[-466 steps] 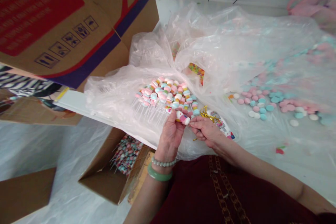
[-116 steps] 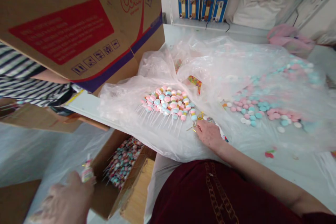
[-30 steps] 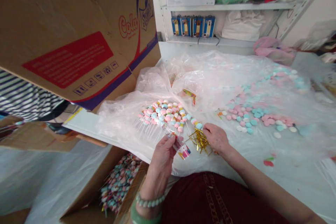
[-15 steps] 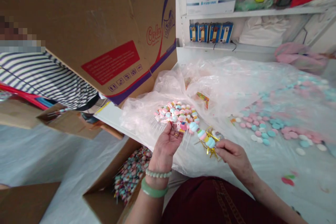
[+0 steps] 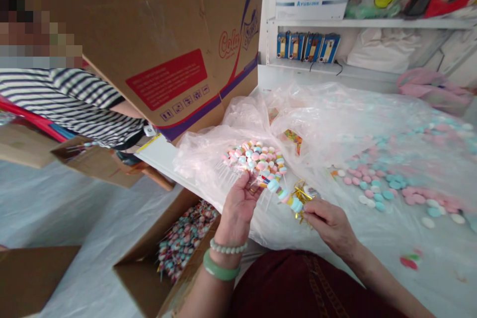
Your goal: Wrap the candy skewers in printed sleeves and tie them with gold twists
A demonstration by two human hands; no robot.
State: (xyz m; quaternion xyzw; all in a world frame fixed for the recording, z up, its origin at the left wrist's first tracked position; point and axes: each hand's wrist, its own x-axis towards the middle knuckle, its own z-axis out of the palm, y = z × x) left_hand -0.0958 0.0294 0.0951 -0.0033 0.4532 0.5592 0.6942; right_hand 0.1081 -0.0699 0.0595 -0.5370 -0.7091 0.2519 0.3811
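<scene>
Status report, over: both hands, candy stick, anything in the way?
Left hand: holding printed wrapper. Right hand: holding candy stick at one end. Stick's far end at wrapper; whether inside, unclear. Gold ties close beside stick.

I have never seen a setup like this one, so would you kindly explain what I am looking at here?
Of course. There is no machine: these are a person's own bare hands, and every picture comes from one camera worn on that person's head, looking forward and down. The right hand holds the lower end of a candy stick. The left hand holds a small printed wrapper at the stick's other end; I cannot tell whether the candy is inside it. On the table are plastic sheeting, a heap of candy sticks, gold ties and loose pink, blue and white pieces.
</scene>
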